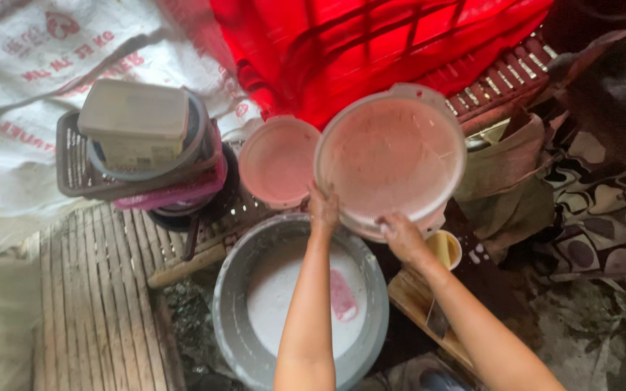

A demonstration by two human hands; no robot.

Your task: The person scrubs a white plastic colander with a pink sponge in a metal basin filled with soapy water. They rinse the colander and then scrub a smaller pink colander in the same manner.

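Note:
My left hand (322, 208) grips the near left rim of a large round pale basin (391, 152) that is tilted up toward me. At the basin's lower rim, my right hand (402, 235) holds its near edge. Below both arms stands a grey tub (235, 289) of milky water with a pink item (342, 295) lying in it. A smaller round pinkish bowl (278, 161) leans just left of the basin.
A red plastic crate (371, 43) stands behind the basin. At the left, a dark basket (72, 170) holds stacked containers and a lidded box (135, 116). White printed sacks (23, 87) lie far left; slatted bamboo flooring (96, 304), a small yellow cup (445, 247), patterned cloth (603, 217).

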